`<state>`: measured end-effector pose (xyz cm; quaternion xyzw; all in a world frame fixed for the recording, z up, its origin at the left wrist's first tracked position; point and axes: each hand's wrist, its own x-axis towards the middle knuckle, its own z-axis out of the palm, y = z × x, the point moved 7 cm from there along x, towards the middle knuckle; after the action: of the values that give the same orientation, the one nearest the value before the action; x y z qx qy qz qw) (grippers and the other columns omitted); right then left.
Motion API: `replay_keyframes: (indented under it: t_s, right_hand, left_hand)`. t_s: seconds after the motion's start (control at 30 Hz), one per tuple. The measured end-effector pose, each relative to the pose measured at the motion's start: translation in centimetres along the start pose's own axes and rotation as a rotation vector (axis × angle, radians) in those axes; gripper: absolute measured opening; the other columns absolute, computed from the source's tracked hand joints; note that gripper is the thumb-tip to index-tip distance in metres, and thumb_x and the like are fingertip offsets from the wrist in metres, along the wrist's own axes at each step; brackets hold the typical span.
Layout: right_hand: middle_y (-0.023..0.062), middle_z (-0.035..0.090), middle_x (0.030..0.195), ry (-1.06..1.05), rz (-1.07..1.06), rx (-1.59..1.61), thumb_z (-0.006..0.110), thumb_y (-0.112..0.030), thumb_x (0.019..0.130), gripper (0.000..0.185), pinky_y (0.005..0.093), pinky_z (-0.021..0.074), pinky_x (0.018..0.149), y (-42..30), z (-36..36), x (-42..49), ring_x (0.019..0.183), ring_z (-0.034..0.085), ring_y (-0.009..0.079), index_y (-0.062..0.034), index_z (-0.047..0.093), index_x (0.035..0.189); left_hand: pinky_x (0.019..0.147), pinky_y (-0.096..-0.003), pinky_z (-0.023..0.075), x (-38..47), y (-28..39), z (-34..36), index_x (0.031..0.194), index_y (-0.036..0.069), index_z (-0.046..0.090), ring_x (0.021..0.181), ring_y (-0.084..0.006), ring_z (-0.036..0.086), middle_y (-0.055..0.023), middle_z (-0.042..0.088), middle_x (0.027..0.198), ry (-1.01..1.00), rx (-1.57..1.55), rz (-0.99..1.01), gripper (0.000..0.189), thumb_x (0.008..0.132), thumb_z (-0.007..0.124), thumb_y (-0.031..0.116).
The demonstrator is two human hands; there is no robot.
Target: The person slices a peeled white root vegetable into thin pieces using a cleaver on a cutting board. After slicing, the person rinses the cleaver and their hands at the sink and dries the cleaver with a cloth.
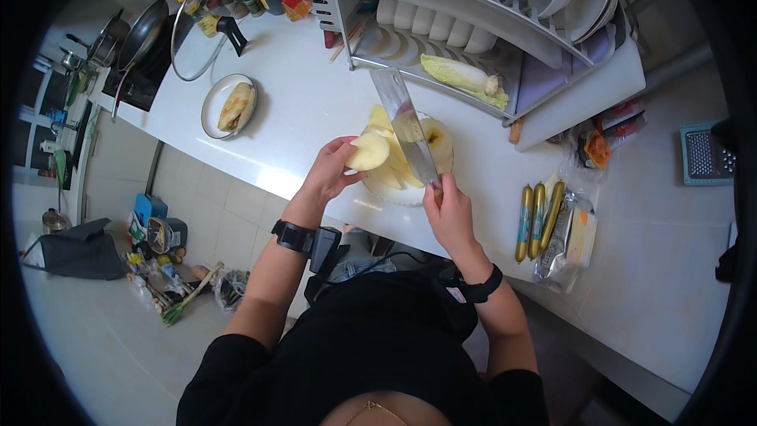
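Observation:
My left hand (332,170) grips a pale yellow, peeled round piece of fruit or vegetable (368,152) between thumb and fingers. In my right hand (450,210) is the handle of a broad-bladed kitchen cleaver (408,127), its blade pointing away from me above a light plate (397,196). Cut pale yellow pieces (387,176) lie on that plate, partly hidden by the blade and my left hand. Right of the blade sits a larger pale piece (440,157) with a brown hollow in it. Whether the blade touches anything on the plate, I cannot tell.
A plate (208,97) with a filled flatbread (238,107) stands to the left. Behind are a glass lid (198,41) and a dish rack (434,90) holding a cabbage (464,78). Several wrapped sausages (537,222) lie right; a grater (708,154) is farther right.

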<state>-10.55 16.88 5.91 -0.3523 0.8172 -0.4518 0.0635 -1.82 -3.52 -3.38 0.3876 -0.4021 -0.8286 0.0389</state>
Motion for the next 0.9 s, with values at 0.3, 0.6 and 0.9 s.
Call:
replay_keyframes:
  t_s: [0.3, 0.6, 0.9]
  right_hand:
    - [0.0124, 0.061, 0.074, -0.021, -0.091, -0.166, 0.058, -0.011, 0.082, 0.014, 0.0374, 0.0483, 0.05, -1.5, 0.0, -1.7, 0.058, 0.06, 0.0303, -0.004, 0.048, 0.089]
    - [0.0133, 0.062, 0.076, -0.065, -0.143, -0.325, 0.06, -0.008, 0.079, 0.016, 0.0391, 0.0495, 0.053, -1.7, 0.9, -2.6, 0.062, 0.061, 0.0317, -0.0042, 0.05, 0.09]
    - [0.0123, 0.06, 0.075, -0.07, -0.129, -0.482, 0.059, -0.011, 0.079, 0.015, 0.0381, 0.0489, 0.05, -0.7, 3.1, -2.7, 0.057, 0.06, 0.0304, -0.0057, 0.048, 0.088]
  left_hand:
    - [0.068, -0.031, 0.0551, 1.1, -0.1, 2.0, 0.119, 0.005, 0.048, 0.089, -0.0228, 0.061, -0.0122, 0.057, 0.107, -0.026, -0.307, 0.071, 0.036, 0.084, 0.056, 0.002]
    - [0.066, -0.03, 0.0562, 1.9, -1.1, 1.7, 0.106, 0.003, 0.045, 0.079, -0.0233, 0.061, -0.0123, 0.056, 0.098, 0.051, -0.345, 0.07, 0.028, 0.082, 0.059, 0.004]
    - [0.063, -0.0288, 0.0552, 1.8, -2.9, 1.3, 0.106, 0.002, 0.049, 0.078, -0.0212, 0.061, -0.0109, 0.058, 0.093, 0.082, -0.278, 0.018, 0.026, 0.082, 0.059, 0.003]
